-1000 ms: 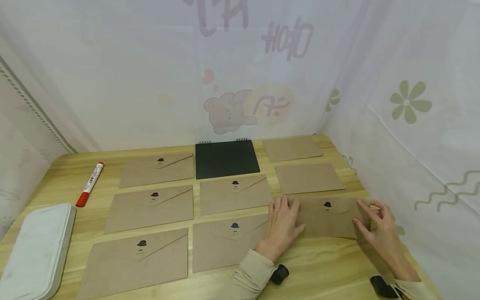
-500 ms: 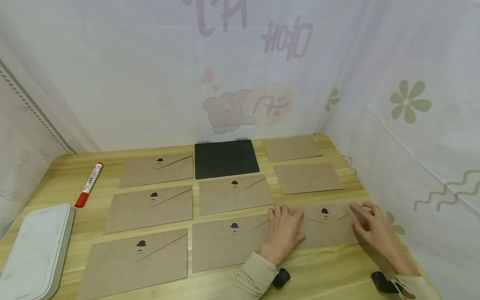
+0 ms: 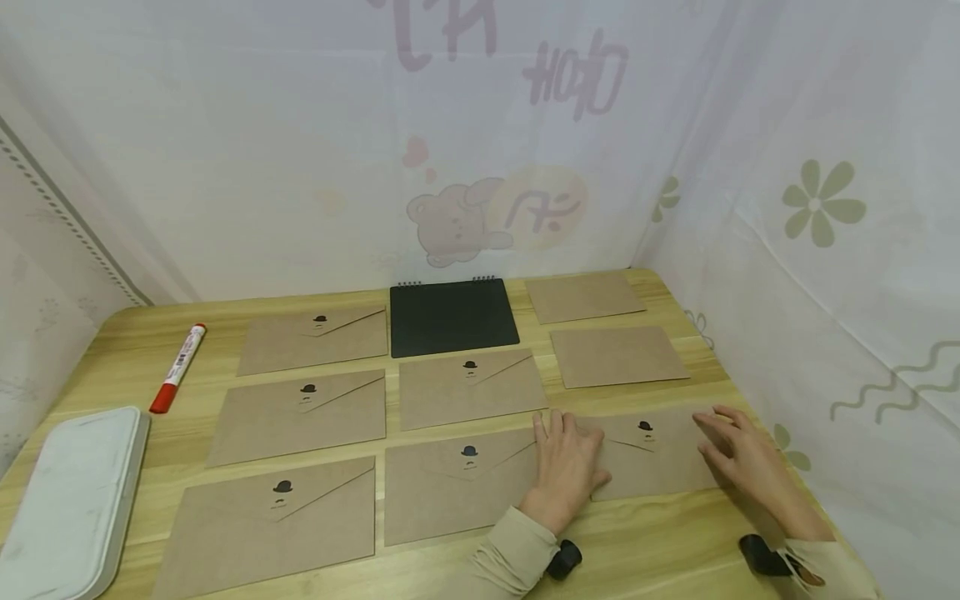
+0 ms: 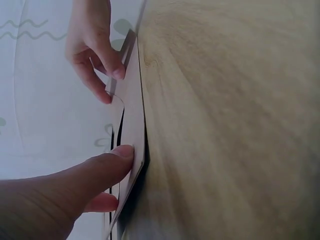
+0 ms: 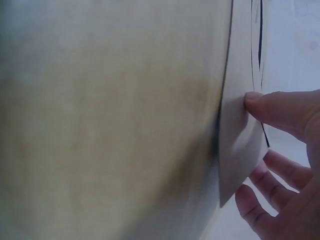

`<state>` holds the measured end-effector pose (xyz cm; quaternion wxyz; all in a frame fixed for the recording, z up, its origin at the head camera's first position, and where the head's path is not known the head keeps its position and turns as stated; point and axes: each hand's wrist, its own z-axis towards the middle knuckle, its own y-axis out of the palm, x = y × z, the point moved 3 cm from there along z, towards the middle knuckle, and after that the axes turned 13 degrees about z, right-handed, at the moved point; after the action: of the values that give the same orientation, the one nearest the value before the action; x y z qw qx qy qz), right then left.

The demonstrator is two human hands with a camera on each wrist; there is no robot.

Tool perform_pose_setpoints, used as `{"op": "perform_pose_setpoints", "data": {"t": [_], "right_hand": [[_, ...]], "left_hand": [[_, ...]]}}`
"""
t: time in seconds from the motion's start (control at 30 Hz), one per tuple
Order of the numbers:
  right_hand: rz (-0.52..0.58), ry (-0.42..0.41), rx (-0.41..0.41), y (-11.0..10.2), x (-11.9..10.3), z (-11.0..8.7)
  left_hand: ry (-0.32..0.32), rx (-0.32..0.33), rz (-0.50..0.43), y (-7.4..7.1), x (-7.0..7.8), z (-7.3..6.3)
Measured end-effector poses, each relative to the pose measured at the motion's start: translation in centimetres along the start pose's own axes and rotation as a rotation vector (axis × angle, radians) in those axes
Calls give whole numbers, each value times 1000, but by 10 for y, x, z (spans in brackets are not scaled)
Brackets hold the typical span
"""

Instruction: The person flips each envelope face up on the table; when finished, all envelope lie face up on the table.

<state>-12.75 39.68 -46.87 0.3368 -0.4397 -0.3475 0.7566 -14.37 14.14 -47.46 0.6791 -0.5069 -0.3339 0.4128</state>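
A brown kraft envelope (image 3: 663, 467) with a bowler hat printed by its flap lies nearly flat at the front right of the table. At its left end my left hand (image 3: 561, 471) holds it, fingers along the far side and thumb on top. My right hand (image 3: 753, 462) holds the right end between thumb and fingers. In the left wrist view, the left thumb (image 4: 122, 152) presses the envelope (image 4: 132, 110), whose near corner stands slightly off the table. The right wrist view shows the thumb on the envelope (image 5: 237, 150) and the fingers at its edge.
Several more envelopes (image 3: 300, 417) lie in rows to the left, and two plain-faced ones (image 3: 618, 357) are behind. A black spiral notebook (image 3: 453, 318), a red marker (image 3: 178, 368) and a white case (image 3: 71, 500) share the table. A curtain (image 3: 847, 317) borders the right edge.
Both hands have drawn the envelope toward the front edge and slightly left, and it has settled flatter. The right hand has shifted left with it. In the last half second the movement is small.
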Motion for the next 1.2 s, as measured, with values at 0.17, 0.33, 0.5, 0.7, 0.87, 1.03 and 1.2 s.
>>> {"op": "perform_pose_setpoints", "data": {"t": [0.17,0.33,0.5,0.7,0.87,1.03,1.2], "right_hand": [[-10,26,-61,-2,4,3],[-10,34,-107,-3,8,5],[-10,16,-106,-4,11,6],[27,1,-70,-7,11,5],[90,3,26,-19,5,5],[66,15,60,-26,-1,8],[59,15,44,-25,-2,5]], "left_hand": [[13,-8,6,-1,1,1],[29,-18,18,0,3,2],[25,-12,23,-2,5,4],[29,106,-37,-26,-9,23],[71,80,-112,-42,-39,52],[198,-102,-133,-30,-56,79],[315,-252,-39,-8,-63,102]]}}
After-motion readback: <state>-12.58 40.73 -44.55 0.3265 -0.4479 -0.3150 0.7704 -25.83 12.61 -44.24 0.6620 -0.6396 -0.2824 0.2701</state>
